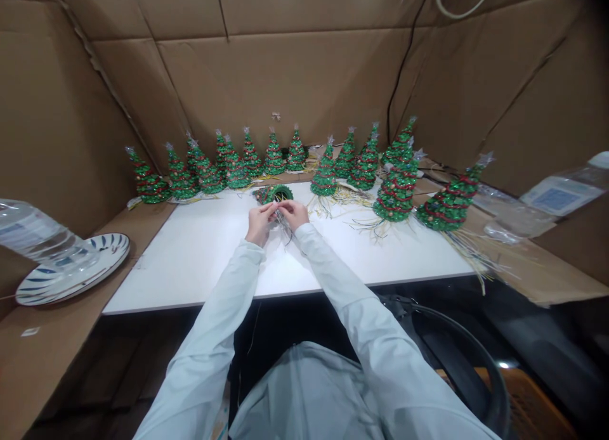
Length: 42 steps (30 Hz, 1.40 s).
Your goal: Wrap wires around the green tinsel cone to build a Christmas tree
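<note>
A small green beaded Christmas tree [275, 194] lies on its side on the white board [200, 250], its open base turned toward me. Thin wire strands [284, 223] trail from that base. My left hand [259, 223] and my right hand [294, 213] meet just in front of the tree, both pinched closed on the strands. Both arms wear pale sleeves.
Several finished beaded trees [238, 164] stand in a row along the far edge, with larger ones [397, 186] at the right trailing loose wires. A patterned plate [71, 269] and a plastic bottle [33, 234] sit at left. Plastic bags [561, 196] lie at right. Cardboard walls surround everything.
</note>
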Each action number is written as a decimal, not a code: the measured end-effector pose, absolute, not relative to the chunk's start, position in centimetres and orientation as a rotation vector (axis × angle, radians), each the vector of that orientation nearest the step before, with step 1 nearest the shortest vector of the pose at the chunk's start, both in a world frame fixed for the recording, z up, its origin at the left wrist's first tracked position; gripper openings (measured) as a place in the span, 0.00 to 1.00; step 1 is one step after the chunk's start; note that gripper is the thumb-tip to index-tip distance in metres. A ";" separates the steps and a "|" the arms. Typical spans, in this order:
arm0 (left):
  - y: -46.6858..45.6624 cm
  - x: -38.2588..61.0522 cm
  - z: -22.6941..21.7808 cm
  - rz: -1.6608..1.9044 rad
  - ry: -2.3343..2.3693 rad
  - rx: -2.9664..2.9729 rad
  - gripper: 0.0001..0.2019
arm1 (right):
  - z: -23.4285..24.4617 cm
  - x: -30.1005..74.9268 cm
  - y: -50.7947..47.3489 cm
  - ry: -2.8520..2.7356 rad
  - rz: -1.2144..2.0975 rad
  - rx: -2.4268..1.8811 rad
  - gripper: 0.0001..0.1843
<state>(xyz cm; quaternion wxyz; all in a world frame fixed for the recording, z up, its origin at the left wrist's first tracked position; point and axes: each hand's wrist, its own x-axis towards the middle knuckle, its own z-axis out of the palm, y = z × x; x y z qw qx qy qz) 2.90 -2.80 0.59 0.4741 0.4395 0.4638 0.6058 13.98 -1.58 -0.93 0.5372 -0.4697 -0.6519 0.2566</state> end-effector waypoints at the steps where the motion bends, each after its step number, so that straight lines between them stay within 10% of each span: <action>1: -2.7 2.8 0.6 1.489 1.141 1.090 0.17 | -0.9 14.1 -1.5 -1.538 0.628 -1.118 0.09; 42: -2.0 1.7 0.4 1.591 1.236 1.125 0.14 | -1.5 15.1 -1.2 -1.870 0.443 -1.629 0.07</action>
